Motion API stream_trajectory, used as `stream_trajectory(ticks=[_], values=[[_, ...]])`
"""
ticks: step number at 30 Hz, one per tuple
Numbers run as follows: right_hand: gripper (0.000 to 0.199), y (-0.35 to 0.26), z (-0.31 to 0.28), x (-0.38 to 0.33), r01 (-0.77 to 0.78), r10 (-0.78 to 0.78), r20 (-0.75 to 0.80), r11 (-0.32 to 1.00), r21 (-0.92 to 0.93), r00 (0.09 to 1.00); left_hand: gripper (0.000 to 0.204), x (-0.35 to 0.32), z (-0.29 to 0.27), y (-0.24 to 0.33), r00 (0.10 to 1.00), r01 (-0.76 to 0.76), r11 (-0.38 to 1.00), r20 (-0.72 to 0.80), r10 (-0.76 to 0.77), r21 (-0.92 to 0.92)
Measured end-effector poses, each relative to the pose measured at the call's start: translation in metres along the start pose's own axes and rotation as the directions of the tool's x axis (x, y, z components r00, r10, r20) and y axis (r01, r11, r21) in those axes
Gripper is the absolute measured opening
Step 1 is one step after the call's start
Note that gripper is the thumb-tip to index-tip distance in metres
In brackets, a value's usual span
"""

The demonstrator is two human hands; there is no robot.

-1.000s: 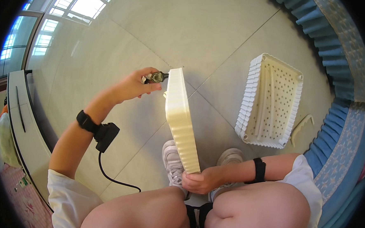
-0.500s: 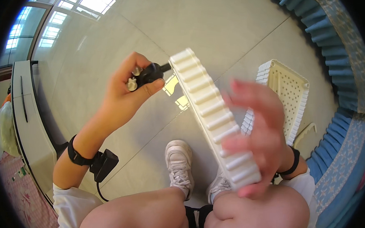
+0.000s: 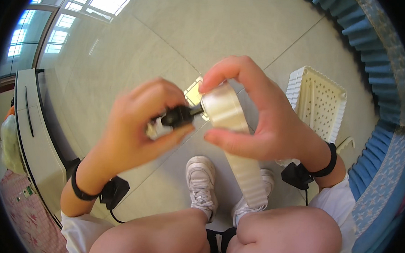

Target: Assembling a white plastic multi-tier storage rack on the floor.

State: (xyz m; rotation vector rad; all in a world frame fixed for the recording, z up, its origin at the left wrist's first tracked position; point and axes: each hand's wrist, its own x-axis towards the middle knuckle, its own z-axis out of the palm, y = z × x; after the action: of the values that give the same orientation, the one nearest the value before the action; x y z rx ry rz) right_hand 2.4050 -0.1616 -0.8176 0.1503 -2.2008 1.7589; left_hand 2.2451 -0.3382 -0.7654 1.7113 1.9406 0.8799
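pale tiled floor (image 3: 137,54) under white perforated tray (image 3: 320,103)

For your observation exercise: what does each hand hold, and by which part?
The right hand grips the long cream ribbed plastic panel by its upper end. The left hand pinches a small black tool by its body.

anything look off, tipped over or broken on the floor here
One thing: the white perforated plastic tray lies propped at a slant on the grey tiled floor, one ribbed side raised. Nothing looks spilled or broken. The cream ribbed plastic strip is hand-held, not fallen.
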Motion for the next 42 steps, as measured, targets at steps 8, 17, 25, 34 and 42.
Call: stream_trajectory(ticks=[8,17,25,34,42], values=[[0.041,-0.014,0.032,-0.011,0.093,-0.097,-0.060,0.993,-0.068,0.993,0.031,0.000,-0.015,0.043,0.904,-0.021,0.954,0.413,-0.109,0.299],[0.034,-0.016,0.047,-0.014,0.116,-0.116,-0.045,0.993,-0.011,0.992,0.019,-0.009,-0.016,0.026,0.909,-0.030,0.991,0.416,-0.026,0.127],[0.045,-0.024,-0.020,-0.025,0.200,-0.209,-0.124,0.976,-0.082,0.970,0.013,-0.055,-0.070,-0.037,0.545,0.812,0.568,0.516,-0.661,-0.131],[0.064,0.013,-0.027,-0.022,0.033,-0.094,-0.308,0.980,-0.198,0.947,0.018,-0.097,0.072,-0.181,0.944,0.125,0.822,0.187,-0.270,0.556],[0.097,0.040,-0.071,-0.031,0.329,-0.343,-0.043,0.924,-0.196,0.938,0.040,-0.105,0.122,-0.226,0.987,0.143,0.803,-0.028,-0.156,0.578]])
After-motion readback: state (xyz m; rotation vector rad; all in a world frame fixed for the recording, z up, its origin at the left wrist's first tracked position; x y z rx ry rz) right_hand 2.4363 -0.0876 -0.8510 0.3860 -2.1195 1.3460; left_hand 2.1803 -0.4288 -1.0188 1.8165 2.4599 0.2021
